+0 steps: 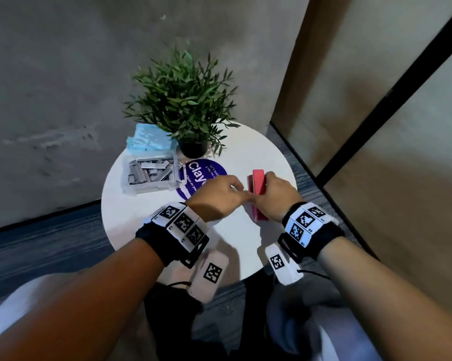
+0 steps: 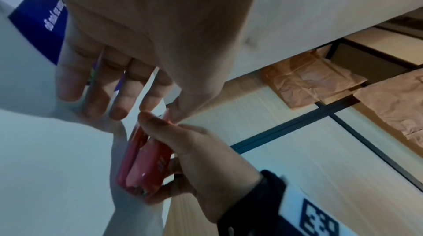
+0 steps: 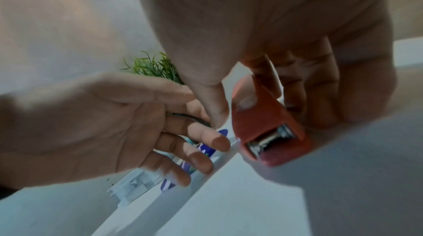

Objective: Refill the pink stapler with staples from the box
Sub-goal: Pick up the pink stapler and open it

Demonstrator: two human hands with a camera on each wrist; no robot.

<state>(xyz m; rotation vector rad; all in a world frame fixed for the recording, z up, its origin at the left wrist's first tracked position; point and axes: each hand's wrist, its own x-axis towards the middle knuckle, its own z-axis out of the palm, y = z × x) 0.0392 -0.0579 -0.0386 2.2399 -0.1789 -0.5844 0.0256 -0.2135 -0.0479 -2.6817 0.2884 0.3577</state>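
Right hand (image 1: 277,195) grips the pink stapler (image 1: 256,185) on the bench (image 1: 245,152); left hand (image 1: 214,196) pinches at its seam, maybe feeding staples. Next: seat them squarely.

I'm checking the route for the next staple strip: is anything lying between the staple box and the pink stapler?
Only the left hand hovers there, above the purple sticker; nothing else stands between staple box and pink stapler, held by the right hand.

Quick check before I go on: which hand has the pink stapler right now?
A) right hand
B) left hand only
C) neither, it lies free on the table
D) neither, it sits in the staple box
A: the right hand grips the pink stapler above the white table, fingers curled round its body.
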